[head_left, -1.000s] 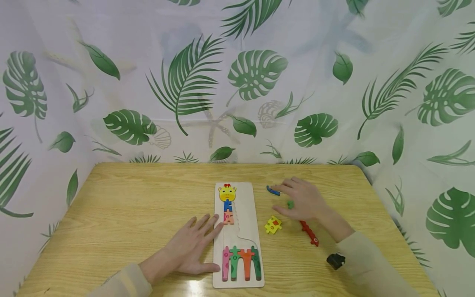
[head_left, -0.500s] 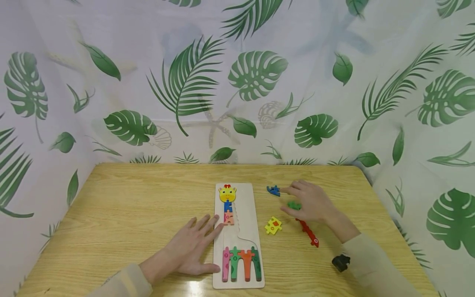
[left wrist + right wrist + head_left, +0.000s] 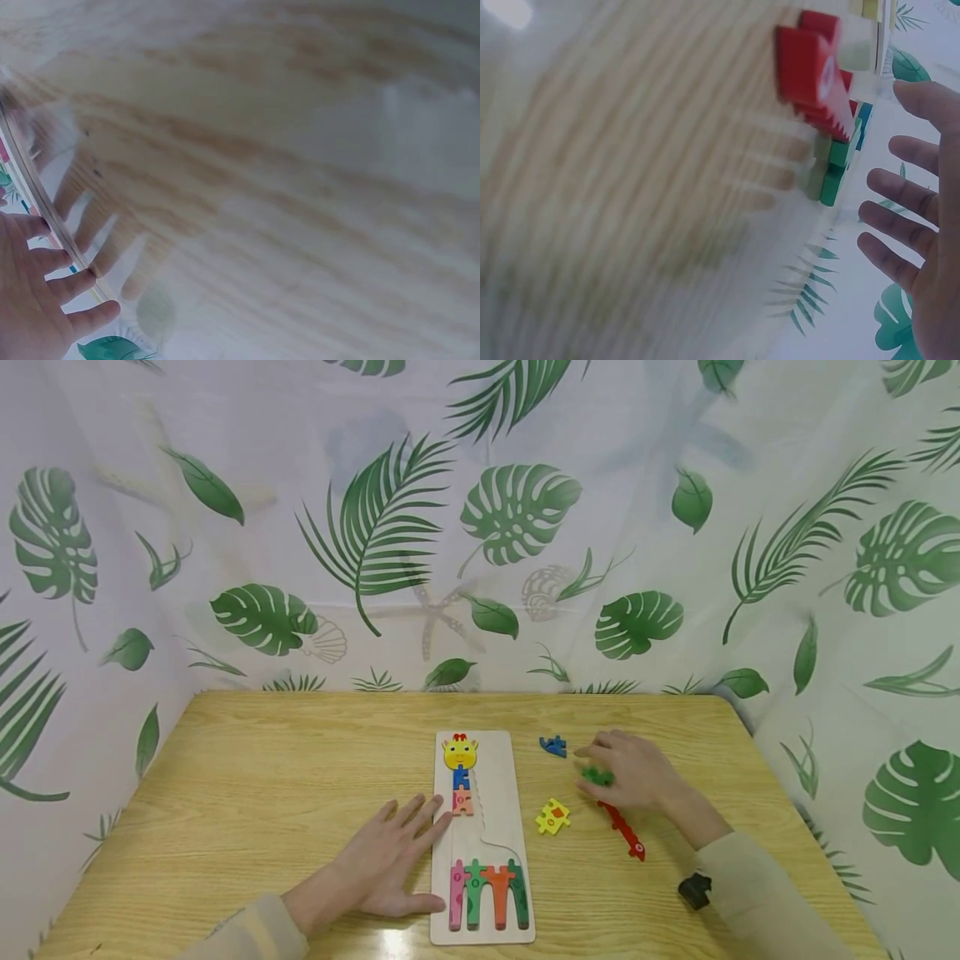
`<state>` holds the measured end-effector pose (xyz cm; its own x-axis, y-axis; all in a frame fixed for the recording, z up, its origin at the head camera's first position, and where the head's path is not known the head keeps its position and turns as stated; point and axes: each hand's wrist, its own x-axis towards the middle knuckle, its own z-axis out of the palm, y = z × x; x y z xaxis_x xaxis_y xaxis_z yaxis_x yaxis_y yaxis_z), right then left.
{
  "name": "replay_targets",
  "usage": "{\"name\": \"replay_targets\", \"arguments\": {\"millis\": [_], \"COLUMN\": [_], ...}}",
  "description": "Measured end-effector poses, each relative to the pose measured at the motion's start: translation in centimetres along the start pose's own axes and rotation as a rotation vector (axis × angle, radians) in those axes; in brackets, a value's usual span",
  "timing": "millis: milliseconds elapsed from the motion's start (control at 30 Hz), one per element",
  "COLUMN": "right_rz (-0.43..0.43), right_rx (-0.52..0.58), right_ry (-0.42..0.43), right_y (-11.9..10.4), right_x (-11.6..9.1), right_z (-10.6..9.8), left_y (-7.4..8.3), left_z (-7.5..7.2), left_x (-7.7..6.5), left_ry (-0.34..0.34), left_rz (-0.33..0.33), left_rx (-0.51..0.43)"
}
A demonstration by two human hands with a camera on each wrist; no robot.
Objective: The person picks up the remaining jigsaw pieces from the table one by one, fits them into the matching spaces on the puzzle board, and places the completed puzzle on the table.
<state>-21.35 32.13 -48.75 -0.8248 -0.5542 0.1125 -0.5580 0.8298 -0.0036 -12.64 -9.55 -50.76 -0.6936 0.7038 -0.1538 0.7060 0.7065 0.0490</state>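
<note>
A pale wooden puzzle board (image 3: 495, 777) lies lengthwise on the table. In it sit a yellow giraffe head (image 3: 460, 752), a blue piece (image 3: 461, 778), a pink piece (image 3: 462, 803) and several coloured leg pieces (image 3: 498, 893). My left hand (image 3: 386, 860) spreads its fingers with the tips at the board's left edge. Over a green puzzle piece (image 3: 597, 776) hovers my right hand (image 3: 637, 772), partly covering it; the right wrist view shows the fingers (image 3: 900, 221) extended and apart from the green piece (image 3: 834, 176). Below that hand lies a long red puzzle piece (image 3: 622, 831).
A loose blue puzzle piece (image 3: 553, 745) and a yellow piece (image 3: 552, 816) lie between the board and the right hand. Behind the wooden table (image 3: 300, 743) hangs a leaf-printed curtain (image 3: 405, 527). A black object (image 3: 695, 891) is at the right sleeve.
My right hand has drawn back to the right from the blue piece, which has turned and shows more of itself. More of the green piece is visible. The left hand stays put.
</note>
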Motion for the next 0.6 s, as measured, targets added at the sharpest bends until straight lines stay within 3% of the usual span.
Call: {"name": "replay_targets", "arguments": {"millis": [600], "right_rz": [0.017], "right_rx": [-0.017], "right_ry": [-0.052], "right_y": [0.64], "right_x": [-0.39], "right_z": [0.79], "left_y": [-0.03], "left_z": [0.15], "left_x": [0.01], "left_ry": [0.005], "left_rz": [-0.002], "left_rx": [-0.006]}}
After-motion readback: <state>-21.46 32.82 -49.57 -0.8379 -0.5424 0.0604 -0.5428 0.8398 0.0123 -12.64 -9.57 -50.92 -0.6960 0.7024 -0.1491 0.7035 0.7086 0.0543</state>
